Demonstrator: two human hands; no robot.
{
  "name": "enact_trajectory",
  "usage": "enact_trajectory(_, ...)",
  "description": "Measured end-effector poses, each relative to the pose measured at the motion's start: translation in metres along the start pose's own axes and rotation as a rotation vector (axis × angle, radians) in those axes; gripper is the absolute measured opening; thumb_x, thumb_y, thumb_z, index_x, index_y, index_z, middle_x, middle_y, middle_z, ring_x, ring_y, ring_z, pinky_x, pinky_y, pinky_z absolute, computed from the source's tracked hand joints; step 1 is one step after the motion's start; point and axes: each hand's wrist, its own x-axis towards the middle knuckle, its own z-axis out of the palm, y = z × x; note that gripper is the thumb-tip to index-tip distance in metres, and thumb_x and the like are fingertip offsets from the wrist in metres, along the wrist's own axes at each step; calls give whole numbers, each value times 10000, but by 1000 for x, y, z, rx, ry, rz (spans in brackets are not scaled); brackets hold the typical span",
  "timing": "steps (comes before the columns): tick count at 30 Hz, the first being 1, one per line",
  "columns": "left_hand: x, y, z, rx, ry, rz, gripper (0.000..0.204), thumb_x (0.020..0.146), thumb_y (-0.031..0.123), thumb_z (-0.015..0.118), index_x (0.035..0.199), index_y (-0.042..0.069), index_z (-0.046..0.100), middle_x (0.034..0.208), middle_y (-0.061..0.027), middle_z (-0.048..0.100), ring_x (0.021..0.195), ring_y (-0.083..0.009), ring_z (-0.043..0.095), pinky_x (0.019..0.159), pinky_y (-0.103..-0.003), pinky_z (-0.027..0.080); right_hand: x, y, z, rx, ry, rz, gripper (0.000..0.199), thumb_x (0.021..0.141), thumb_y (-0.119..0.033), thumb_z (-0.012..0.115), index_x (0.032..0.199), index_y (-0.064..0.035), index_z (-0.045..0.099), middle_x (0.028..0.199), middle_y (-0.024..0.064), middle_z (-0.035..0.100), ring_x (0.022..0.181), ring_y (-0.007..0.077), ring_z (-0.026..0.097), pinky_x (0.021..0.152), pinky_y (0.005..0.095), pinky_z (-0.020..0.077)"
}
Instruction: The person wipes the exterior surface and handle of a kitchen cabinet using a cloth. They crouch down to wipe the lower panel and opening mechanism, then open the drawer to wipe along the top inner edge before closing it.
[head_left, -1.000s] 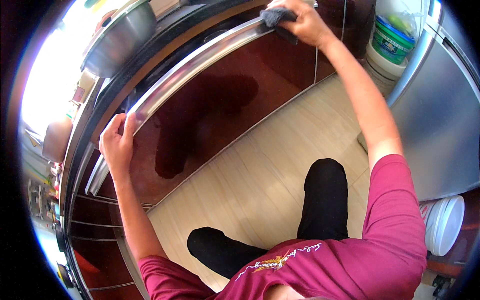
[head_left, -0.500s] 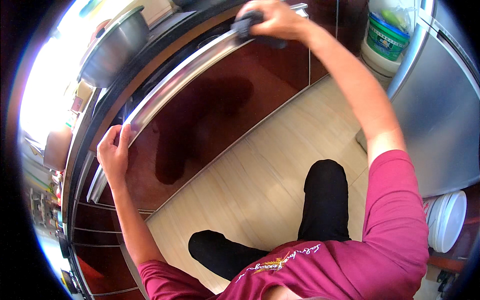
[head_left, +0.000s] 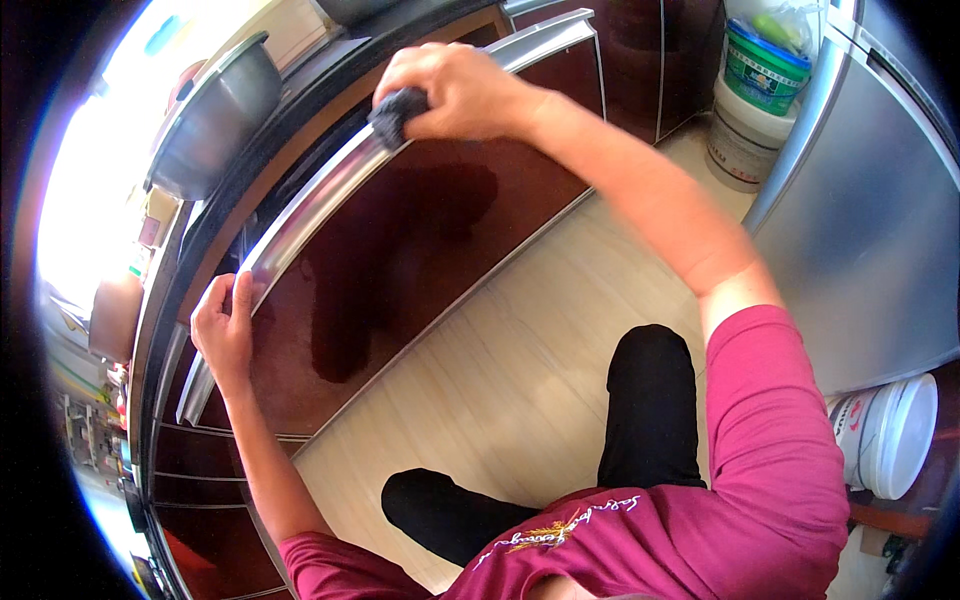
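Note:
A dark red drawer front (head_left: 420, 230) with a shiny metal edge strip (head_left: 325, 185) along its top stands pulled out a little from the counter. My left hand (head_left: 222, 325) grips the near left part of that strip, thumb on the outer side. Farther along, my right hand (head_left: 450, 90) is closed on a crumpled dark grey cloth (head_left: 398, 115), pressing it to the strip. Part of the cloth is hidden under the fingers. My reflection shows dark in the glossy front.
On the counter, a steel bowl (head_left: 220, 120) stands above the drawer. A silver fridge (head_left: 860, 220) is at the right. Beside it, a green tub (head_left: 765, 75) rests on a white bucket (head_left: 745, 140). Another white bucket (head_left: 885, 435) lies at the right, over pale floor tiles (head_left: 500, 350).
My right hand has slid the cloth along the metal strip to the left, toward my left hand. The left hand keeps its grip, nearly in place.

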Motion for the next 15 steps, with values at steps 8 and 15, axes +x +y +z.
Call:
enact_trajectory(8,-2,3,3,12,8,-7,347,886,374,596,779,48,650,672,-58,654,611,-168,588,614,-295,438,-42,85,-82,355,-71,235,205,712,-77,704,908,-53,649,871,49,622,867,177,583,799,310,452)
enact_trajectory(15,0,3,6,6,3,-3,346,888,369,596,773,46,647,660,-58,642,600,-169,577,612,-294,432,-14,24,-4,19,140,-110,258,663,-94,744,909,-93,667,934,64,662,946,242,619,868,355,478)
